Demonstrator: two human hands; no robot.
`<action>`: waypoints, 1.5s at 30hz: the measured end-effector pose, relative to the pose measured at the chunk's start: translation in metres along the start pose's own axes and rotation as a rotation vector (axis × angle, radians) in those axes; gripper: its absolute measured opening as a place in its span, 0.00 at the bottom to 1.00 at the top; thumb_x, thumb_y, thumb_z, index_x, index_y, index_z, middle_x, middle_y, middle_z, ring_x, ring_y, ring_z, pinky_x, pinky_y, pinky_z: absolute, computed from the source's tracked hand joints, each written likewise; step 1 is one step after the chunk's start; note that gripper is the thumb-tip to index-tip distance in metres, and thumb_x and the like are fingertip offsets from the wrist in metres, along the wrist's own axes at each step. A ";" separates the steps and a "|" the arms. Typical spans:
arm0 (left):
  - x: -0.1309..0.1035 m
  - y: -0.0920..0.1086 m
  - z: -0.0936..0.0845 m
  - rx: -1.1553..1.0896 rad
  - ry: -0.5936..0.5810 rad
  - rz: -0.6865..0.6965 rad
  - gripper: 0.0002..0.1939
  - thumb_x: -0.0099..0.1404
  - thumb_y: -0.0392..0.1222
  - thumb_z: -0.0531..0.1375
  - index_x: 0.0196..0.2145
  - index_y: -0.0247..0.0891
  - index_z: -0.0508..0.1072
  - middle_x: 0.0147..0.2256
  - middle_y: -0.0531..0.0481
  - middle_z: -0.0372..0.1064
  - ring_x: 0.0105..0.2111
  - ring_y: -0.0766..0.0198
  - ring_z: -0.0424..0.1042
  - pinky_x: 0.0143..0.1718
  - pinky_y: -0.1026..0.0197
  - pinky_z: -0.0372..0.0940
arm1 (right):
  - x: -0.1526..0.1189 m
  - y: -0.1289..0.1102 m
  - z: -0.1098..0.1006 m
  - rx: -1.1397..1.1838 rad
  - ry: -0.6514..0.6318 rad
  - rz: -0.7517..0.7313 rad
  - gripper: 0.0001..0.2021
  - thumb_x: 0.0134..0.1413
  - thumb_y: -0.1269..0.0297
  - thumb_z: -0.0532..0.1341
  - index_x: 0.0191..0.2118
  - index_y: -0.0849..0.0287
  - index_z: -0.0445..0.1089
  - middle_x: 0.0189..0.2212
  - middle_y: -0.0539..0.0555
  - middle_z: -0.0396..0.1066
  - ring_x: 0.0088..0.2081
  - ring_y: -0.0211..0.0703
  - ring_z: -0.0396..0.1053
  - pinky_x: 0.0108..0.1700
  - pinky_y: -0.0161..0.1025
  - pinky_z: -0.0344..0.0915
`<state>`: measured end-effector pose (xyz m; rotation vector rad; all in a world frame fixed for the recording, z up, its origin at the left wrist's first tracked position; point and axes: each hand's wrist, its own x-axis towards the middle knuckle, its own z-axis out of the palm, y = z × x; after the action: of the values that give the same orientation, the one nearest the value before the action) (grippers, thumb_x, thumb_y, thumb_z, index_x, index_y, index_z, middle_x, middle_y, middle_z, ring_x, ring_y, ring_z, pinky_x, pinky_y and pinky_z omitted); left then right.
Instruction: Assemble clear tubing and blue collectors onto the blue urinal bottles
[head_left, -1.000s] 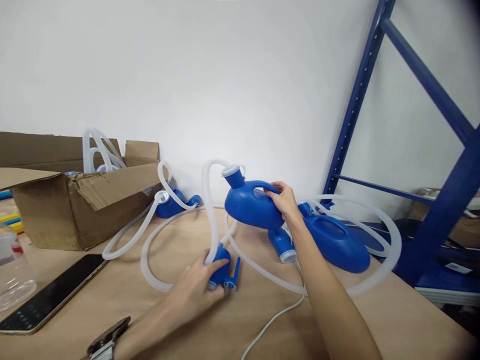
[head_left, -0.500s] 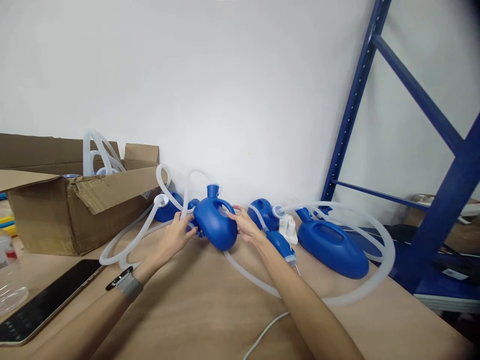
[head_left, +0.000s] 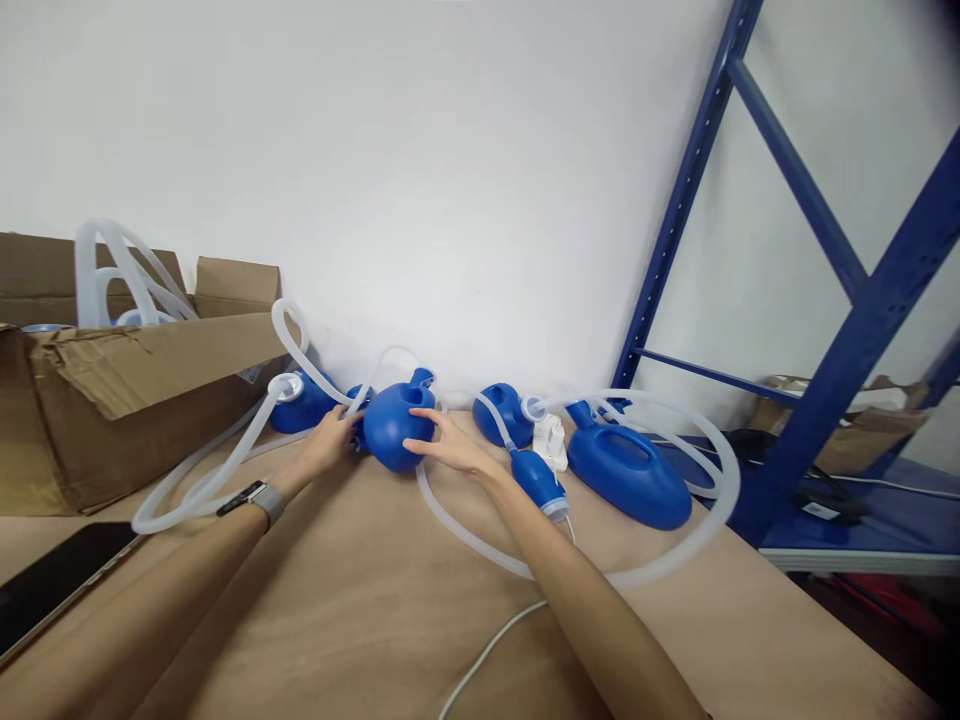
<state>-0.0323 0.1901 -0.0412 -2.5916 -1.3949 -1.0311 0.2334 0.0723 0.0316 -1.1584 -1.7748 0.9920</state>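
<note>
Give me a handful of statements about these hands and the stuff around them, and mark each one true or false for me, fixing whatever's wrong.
1. The right hand touches a blue bottle. True.
2. The watch is worn on the right wrist. False: the watch is on the left wrist.
3. Whitish tubing sticks up out of the cardboard box. True.
4. The phone lies inside the cardboard box. False: the phone lies on the table, outside the box.
5. A blue metal rack stands on the right side of the picture. True.
</note>
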 end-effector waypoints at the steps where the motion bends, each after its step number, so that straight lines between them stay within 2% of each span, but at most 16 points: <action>1: 0.003 -0.003 0.001 0.014 0.000 0.011 0.24 0.68 0.41 0.50 0.57 0.38 0.75 0.57 0.34 0.68 0.56 0.47 0.71 0.59 0.43 0.69 | 0.001 0.004 0.001 -0.060 -0.027 -0.020 0.39 0.50 0.52 0.73 0.68 0.49 0.64 0.69 0.59 0.56 0.69 0.58 0.55 0.69 0.53 0.55; 6: 0.016 -0.003 0.006 0.093 0.038 0.017 0.25 0.64 0.36 0.54 0.58 0.40 0.74 0.64 0.34 0.62 0.66 0.39 0.59 0.58 0.38 0.69 | 0.003 0.023 0.006 -0.296 -0.138 -0.073 0.51 0.50 0.49 0.74 0.75 0.45 0.50 0.75 0.59 0.34 0.75 0.68 0.33 0.72 0.62 0.43; 10: 0.015 0.018 0.008 0.123 0.165 -0.028 0.21 0.70 0.37 0.50 0.55 0.38 0.76 0.67 0.30 0.53 0.69 0.31 0.49 0.59 0.26 0.61 | -0.002 0.030 0.016 -0.407 -0.144 -0.021 0.46 0.63 0.50 0.65 0.77 0.37 0.36 0.75 0.56 0.16 0.75 0.74 0.24 0.72 0.65 0.37; 13: 0.007 0.044 0.001 0.128 0.463 -0.072 0.19 0.73 0.41 0.49 0.47 0.36 0.79 0.65 0.34 0.58 0.70 0.34 0.46 0.64 0.31 0.58 | -0.004 0.036 0.026 -0.470 -0.047 0.005 0.44 0.67 0.52 0.61 0.77 0.38 0.30 0.76 0.58 0.20 0.75 0.74 0.27 0.71 0.67 0.36; 15: -0.001 0.060 -0.007 0.111 0.565 -0.006 0.16 0.73 0.42 0.51 0.46 0.37 0.79 0.64 0.37 0.61 0.71 0.37 0.46 0.66 0.34 0.56 | -0.002 0.041 0.031 -0.500 -0.008 0.004 0.46 0.67 0.54 0.62 0.77 0.40 0.29 0.76 0.60 0.25 0.75 0.73 0.31 0.71 0.68 0.38; 17: -0.011 0.073 -0.016 0.113 0.467 0.139 0.16 0.73 0.45 0.52 0.48 0.39 0.77 0.60 0.40 0.66 0.68 0.42 0.54 0.67 0.37 0.57 | 0.000 0.046 0.034 -0.509 -0.021 -0.031 0.48 0.65 0.56 0.63 0.77 0.42 0.28 0.76 0.61 0.28 0.75 0.70 0.35 0.71 0.66 0.42; 19: -0.021 0.082 -0.021 0.159 0.284 0.291 0.19 0.74 0.48 0.52 0.51 0.38 0.76 0.59 0.39 0.69 0.64 0.44 0.63 0.66 0.39 0.58 | 0.001 0.048 0.033 -0.501 -0.087 -0.105 0.49 0.65 0.57 0.63 0.78 0.47 0.27 0.76 0.61 0.33 0.75 0.63 0.40 0.72 0.61 0.47; 22: -0.035 0.087 -0.018 0.265 0.130 0.398 0.21 0.74 0.48 0.52 0.57 0.36 0.74 0.62 0.35 0.66 0.64 0.43 0.64 0.65 0.39 0.60 | -0.007 0.043 0.023 -0.507 -0.205 -0.193 0.47 0.64 0.55 0.63 0.78 0.55 0.35 0.74 0.62 0.48 0.72 0.57 0.52 0.70 0.53 0.53; 25: -0.045 0.079 -0.007 0.325 0.089 0.429 0.21 0.74 0.46 0.54 0.59 0.37 0.74 0.67 0.33 0.60 0.68 0.41 0.59 0.67 0.35 0.57 | -0.028 0.027 -0.004 -0.686 -0.181 -0.291 0.27 0.65 0.57 0.61 0.67 0.54 0.67 0.62 0.58 0.70 0.64 0.56 0.66 0.67 0.53 0.59; 27: -0.049 0.070 0.000 0.349 0.060 0.476 0.21 0.74 0.38 0.54 0.61 0.39 0.72 0.69 0.34 0.55 0.71 0.41 0.55 0.69 0.33 0.53 | -0.050 0.010 -0.039 -0.744 -0.021 -0.290 0.18 0.67 0.57 0.58 0.56 0.53 0.77 0.60 0.59 0.71 0.65 0.61 0.63 0.68 0.61 0.53; 31: -0.047 0.051 0.010 0.377 0.008 0.563 0.34 0.69 0.22 0.49 0.67 0.46 0.64 0.73 0.39 0.44 0.74 0.45 0.45 0.72 0.34 0.49 | -0.113 -0.019 -0.147 -1.019 0.778 -0.246 0.19 0.65 0.59 0.60 0.58 0.56 0.75 0.62 0.63 0.68 0.67 0.60 0.58 0.70 0.61 0.48; 34: -0.040 0.046 0.014 0.363 -0.013 0.542 0.38 0.68 0.20 0.47 0.69 0.50 0.61 0.74 0.42 0.42 0.75 0.48 0.42 0.72 0.34 0.50 | -0.168 -0.017 -0.230 -0.921 1.294 0.051 0.25 0.64 0.64 0.57 0.65 0.62 0.68 0.66 0.65 0.62 0.70 0.58 0.52 0.72 0.57 0.44; 36: -0.034 0.047 0.018 0.329 -0.012 0.504 0.37 0.68 0.20 0.47 0.68 0.50 0.63 0.74 0.42 0.43 0.74 0.49 0.44 0.72 0.33 0.50 | -0.196 -0.002 -0.266 -0.807 1.326 0.183 0.27 0.63 0.69 0.53 0.66 0.73 0.65 0.61 0.75 0.66 0.64 0.60 0.63 0.67 0.55 0.54; 38: -0.031 0.049 0.023 0.283 -0.003 0.469 0.34 0.68 0.22 0.48 0.65 0.48 0.68 0.73 0.41 0.45 0.74 0.49 0.46 0.71 0.33 0.51 | -0.213 0.019 -0.283 -0.706 1.223 0.279 0.22 0.59 0.69 0.57 0.57 0.74 0.73 0.53 0.77 0.73 0.56 0.61 0.72 0.60 0.53 0.64; 42: -0.035 0.051 0.027 0.257 -0.006 0.485 0.26 0.68 0.23 0.50 0.55 0.41 0.77 0.73 0.39 0.47 0.73 0.48 0.49 0.72 0.33 0.50 | -0.218 0.057 -0.282 -0.574 1.031 0.315 0.23 0.58 0.59 0.62 0.57 0.65 0.74 0.57 0.69 0.72 0.59 0.61 0.70 0.59 0.52 0.67; 45: -0.045 0.052 0.024 0.277 -0.014 0.521 0.20 0.70 0.26 0.50 0.47 0.36 0.79 0.71 0.37 0.50 0.73 0.48 0.50 0.72 0.34 0.50 | -0.208 0.067 -0.278 -0.495 0.920 0.325 0.28 0.54 0.53 0.67 0.58 0.61 0.73 0.54 0.68 0.75 0.56 0.62 0.74 0.55 0.51 0.71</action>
<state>0.0022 0.1335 -0.0709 -2.5365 -0.7236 -0.6874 0.5643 -0.0523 0.0404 -1.8604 -1.0957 0.0736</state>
